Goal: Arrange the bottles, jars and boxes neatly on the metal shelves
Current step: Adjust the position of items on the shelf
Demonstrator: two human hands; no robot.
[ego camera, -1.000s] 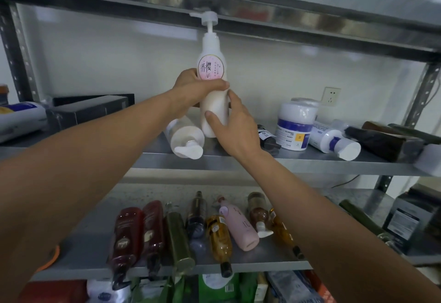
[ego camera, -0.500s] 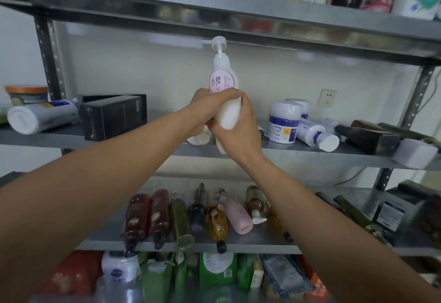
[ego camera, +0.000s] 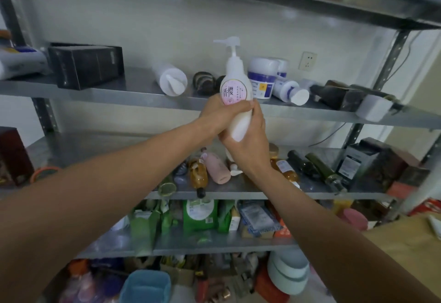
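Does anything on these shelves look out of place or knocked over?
Yes. Several bottles lie on their sides instead of standing: a white pump bottle and a blue-and-white bottle on the second shelf down, a pink bottle and an amber bottle on the shelf below. The held bottle is upright. Nothing looks spilled.

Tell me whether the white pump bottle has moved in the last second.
Yes. The pump bottle has come down: its base hangs below the front edge of the middle shelf, where earlier it stood at shelf level.
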